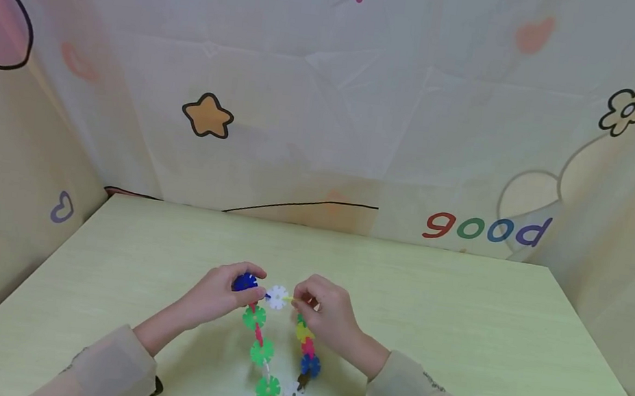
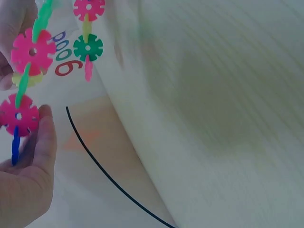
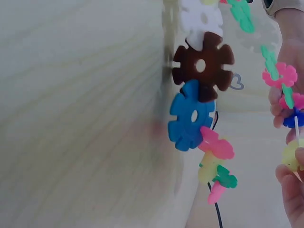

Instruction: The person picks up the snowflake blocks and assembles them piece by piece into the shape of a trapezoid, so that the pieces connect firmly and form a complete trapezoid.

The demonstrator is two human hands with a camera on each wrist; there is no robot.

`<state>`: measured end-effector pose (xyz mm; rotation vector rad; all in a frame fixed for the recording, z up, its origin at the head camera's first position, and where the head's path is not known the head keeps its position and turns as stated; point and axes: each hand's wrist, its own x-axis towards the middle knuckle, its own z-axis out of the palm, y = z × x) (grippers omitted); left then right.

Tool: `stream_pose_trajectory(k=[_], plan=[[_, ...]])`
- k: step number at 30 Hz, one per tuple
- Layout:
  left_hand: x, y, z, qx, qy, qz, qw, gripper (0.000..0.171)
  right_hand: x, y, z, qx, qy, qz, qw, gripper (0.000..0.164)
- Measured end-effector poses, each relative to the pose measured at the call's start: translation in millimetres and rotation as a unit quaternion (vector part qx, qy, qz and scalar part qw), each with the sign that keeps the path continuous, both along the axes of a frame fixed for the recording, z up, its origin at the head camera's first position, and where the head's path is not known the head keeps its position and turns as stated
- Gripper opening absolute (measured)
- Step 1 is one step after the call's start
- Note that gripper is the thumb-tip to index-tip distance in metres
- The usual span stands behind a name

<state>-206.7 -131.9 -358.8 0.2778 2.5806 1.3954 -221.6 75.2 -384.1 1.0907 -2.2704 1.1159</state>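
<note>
Several notched plastic snowflake discs, slotted together, form a colourful chain [image 1: 261,352] hanging in a loop below both hands. My left hand [image 1: 215,294] grips the chain near a dark blue disc [image 1: 245,282], thumb below and fingers above. Between the hands sits a white disc [image 1: 277,297]. My right hand [image 1: 330,314] pinches a yellow disc [image 3: 290,154] joined to that white one. The chain's other strand, with a brown disc [image 3: 202,66] and a blue disc [image 3: 190,116], rises toward the right hand. In the right wrist view it ends in a pink disc [image 3: 216,192], apart from the fingers.
A pale wood-grain table [image 1: 454,344] lies under the hands. Behind it hangs a printed cloth backdrop [image 1: 306,92], with cloth at both sides too. Dark bands show at both sleeve cuffs [image 1: 123,359].
</note>
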Motion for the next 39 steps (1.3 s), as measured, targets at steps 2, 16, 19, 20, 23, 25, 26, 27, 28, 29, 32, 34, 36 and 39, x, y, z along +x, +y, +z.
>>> stream_pose_trajectory(k=[2, 16, 19, 20, 23, 25, 26, 27, 28, 29, 32, 34, 36, 39], plan=[[0.0, -3, 2.4, -0.005, -0.008, -0.033, 0.9994, 0.039, -1.2, 2, 2.0, 0.008, -0.012, 0.013, 1.0, 0.014], [2.0, 13, 2.8, 0.024, -0.045, -0.152, 0.987, 0.035, -0.9, 10, 6.5, 0.024, -0.041, 0.095, 0.994, 0.005], [2.7, 16, 0.1, 0.022, -0.038, -0.159, 0.9864, 0.031, -0.2, 11, 6.9, 0.031, -0.038, 0.104, 0.993, 0.005], [2.9, 17, -0.7, 0.022, -0.036, -0.159, 0.9863, 0.031, -0.1, 12, 7.1, 0.034, -0.042, 0.105, 0.993, 0.005], [3.2, 17, -2.8, 0.021, -0.034, -0.159, 0.9865, 0.032, -1.5, 14, 7.9, 0.051, -0.071, 0.099, 0.991, 0.008], [3.3, 17, -3.8, 0.019, -0.033, -0.157, 0.9869, 0.034, -4.8, 17, 7.8, 0.065, -0.123, 0.086, 0.987, 0.012], [3.4, 17, -4.2, 0.017, -0.033, -0.156, 0.9871, 0.035, -7.3, 18, 7.0, 0.072, -0.156, 0.077, 0.982, 0.014], [3.4, 17, -4.5, 0.016, -0.032, -0.155, 0.9873, 0.036, -10.2, 19, 6.0, 0.079, -0.191, 0.065, 0.976, 0.016], [3.5, 16, -4.7, 0.014, -0.031, -0.153, 0.9876, 0.037, -13.5, 20, 4.3, 0.085, -0.227, 0.053, 0.969, 0.019], [3.7, 16, -4.9, 0.014, -0.031, -0.152, 0.9878, 0.038, -16.8, 21, 2.4, 0.088, -0.263, 0.04, 0.96, 0.021], [4.5, 17, -5.3, 0.019, -0.034, -0.149, 0.988, 0.038, -26.1, 22, -6.0, 0.091, -0.352, 0.007, 0.932, 0.026], [5.1, 17, -5.6, 0.024, -0.035, -0.149, 0.9879, 0.036, -30.3, 22, -11.0, 0.086, -0.398, -0.001, 0.913, 0.029], [5.5, 18, -6.0, 0.028, -0.035, -0.15, 0.9876, 0.034, -33.1, 22, -15.6, 0.082, -0.435, -0.001, 0.897, 0.031], [5.4, 19, -6.7, 0.031, -0.034, -0.151, 0.9874, 0.029, -34.9, 21, -20.4, 0.074, -0.477, 0.003, 0.876, 0.032]])
